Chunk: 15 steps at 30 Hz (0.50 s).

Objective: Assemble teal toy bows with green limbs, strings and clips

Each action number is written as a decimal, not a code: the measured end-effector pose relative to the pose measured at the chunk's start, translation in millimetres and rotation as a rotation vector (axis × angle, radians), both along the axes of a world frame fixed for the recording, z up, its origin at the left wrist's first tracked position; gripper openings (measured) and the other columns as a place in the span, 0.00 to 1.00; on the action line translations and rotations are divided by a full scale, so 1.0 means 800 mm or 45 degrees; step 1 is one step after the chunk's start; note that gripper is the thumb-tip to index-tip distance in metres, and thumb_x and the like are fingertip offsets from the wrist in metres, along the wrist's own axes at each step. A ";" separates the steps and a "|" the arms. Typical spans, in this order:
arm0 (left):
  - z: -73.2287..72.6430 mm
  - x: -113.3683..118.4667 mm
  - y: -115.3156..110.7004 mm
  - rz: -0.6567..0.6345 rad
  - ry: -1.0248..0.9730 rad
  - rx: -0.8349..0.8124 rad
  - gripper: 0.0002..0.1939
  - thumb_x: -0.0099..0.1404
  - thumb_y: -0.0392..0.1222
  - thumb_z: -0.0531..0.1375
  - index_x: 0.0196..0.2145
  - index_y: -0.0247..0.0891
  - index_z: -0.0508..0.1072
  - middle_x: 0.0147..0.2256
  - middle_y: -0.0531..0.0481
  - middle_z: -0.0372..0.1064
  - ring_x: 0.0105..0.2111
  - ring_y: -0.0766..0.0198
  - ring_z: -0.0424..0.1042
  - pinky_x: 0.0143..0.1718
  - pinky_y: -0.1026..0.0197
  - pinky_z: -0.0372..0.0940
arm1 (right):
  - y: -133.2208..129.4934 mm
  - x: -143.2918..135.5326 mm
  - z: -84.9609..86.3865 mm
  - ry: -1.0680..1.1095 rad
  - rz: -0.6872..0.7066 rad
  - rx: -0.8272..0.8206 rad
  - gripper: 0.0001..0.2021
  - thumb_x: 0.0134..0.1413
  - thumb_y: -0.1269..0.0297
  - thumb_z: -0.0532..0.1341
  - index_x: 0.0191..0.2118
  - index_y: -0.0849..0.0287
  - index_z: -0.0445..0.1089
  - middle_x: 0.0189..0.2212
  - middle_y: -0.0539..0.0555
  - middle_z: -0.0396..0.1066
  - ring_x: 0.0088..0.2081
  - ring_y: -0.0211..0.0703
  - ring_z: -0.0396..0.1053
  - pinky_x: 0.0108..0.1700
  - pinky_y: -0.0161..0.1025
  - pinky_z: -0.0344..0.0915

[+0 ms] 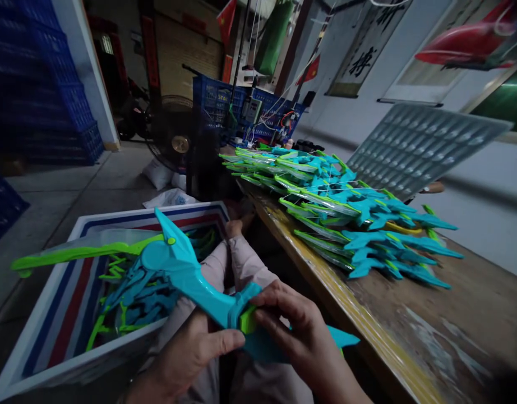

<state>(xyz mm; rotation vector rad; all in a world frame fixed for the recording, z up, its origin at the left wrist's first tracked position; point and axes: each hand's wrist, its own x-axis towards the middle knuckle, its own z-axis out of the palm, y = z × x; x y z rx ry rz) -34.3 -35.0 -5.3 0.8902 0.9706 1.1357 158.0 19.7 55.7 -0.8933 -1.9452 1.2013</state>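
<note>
Crate (61, 339) and piled toys (326, 196) flank the lap (250, 262) — table edge (351, 307) slanting close. Left hand (189, 343) clasps blue toy (195, 280); right hand (303, 320) pinches green piece (247, 321).

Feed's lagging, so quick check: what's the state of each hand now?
Left hand: closed, holding the turquoise piece.
Right hand: closed, pinching the small green block.
</note>
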 end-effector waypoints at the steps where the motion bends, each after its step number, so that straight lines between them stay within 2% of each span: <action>1: 0.003 0.001 0.002 -0.003 -0.002 0.011 0.27 0.58 0.46 0.70 0.55 0.41 0.75 0.52 0.46 0.77 0.57 0.46 0.70 0.60 0.49 0.65 | 0.000 0.000 0.000 -0.030 -0.003 0.054 0.06 0.64 0.62 0.63 0.37 0.57 0.77 0.31 0.52 0.70 0.33 0.40 0.68 0.33 0.34 0.64; 4: 0.008 0.004 0.008 -0.012 0.025 0.078 0.26 0.58 0.46 0.69 0.54 0.40 0.76 0.54 0.46 0.75 0.58 0.47 0.70 0.62 0.49 0.64 | 0.001 -0.003 -0.005 -0.116 -0.004 0.194 0.07 0.65 0.66 0.61 0.37 0.56 0.76 0.30 0.51 0.68 0.32 0.39 0.68 0.32 0.34 0.64; 6: 0.008 0.007 0.010 -0.026 0.021 0.089 0.23 0.60 0.47 0.68 0.52 0.39 0.77 0.54 0.45 0.76 0.57 0.46 0.71 0.61 0.48 0.65 | 0.001 -0.003 -0.011 -0.150 -0.055 0.289 0.05 0.65 0.67 0.61 0.42 0.55 0.75 0.33 0.52 0.67 0.33 0.40 0.67 0.33 0.35 0.64; 8: 0.004 0.010 0.009 -0.022 -0.001 0.068 0.24 0.61 0.48 0.68 0.54 0.39 0.76 0.55 0.45 0.75 0.58 0.46 0.71 0.62 0.48 0.64 | 0.002 0.000 -0.016 -0.158 -0.140 0.340 0.12 0.65 0.65 0.61 0.52 0.55 0.71 0.42 0.55 0.68 0.39 0.43 0.69 0.39 0.37 0.67; 10: -0.002 0.011 0.006 -0.007 0.007 0.039 0.28 0.62 0.50 0.68 0.57 0.40 0.73 0.58 0.45 0.73 0.60 0.47 0.69 0.64 0.48 0.62 | 0.003 0.008 -0.018 -0.213 -0.150 0.274 0.21 0.65 0.59 0.62 0.61 0.53 0.64 0.53 0.58 0.66 0.47 0.47 0.69 0.45 0.40 0.69; 11: -0.005 0.012 0.004 -0.016 0.028 0.023 0.29 0.61 0.50 0.68 0.58 0.40 0.72 0.59 0.45 0.72 0.61 0.46 0.68 0.65 0.48 0.61 | 0.003 0.013 -0.018 -0.262 -0.117 0.213 0.23 0.65 0.57 0.62 0.62 0.52 0.63 0.55 0.58 0.66 0.48 0.48 0.69 0.47 0.41 0.69; 13: -0.009 0.014 0.002 -0.054 0.103 0.010 0.30 0.61 0.51 0.69 0.58 0.41 0.73 0.59 0.45 0.72 0.60 0.45 0.68 0.64 0.49 0.63 | 0.003 0.022 -0.013 -0.344 -0.029 0.118 0.20 0.66 0.54 0.62 0.59 0.52 0.66 0.50 0.55 0.70 0.45 0.47 0.71 0.47 0.40 0.69; 15: -0.012 0.020 0.002 -0.082 0.207 0.030 0.27 0.60 0.52 0.68 0.56 0.42 0.75 0.57 0.45 0.74 0.59 0.44 0.69 0.61 0.50 0.67 | 0.000 0.030 -0.008 -0.367 0.009 0.118 0.15 0.66 0.55 0.61 0.54 0.52 0.68 0.44 0.53 0.72 0.43 0.45 0.71 0.46 0.39 0.68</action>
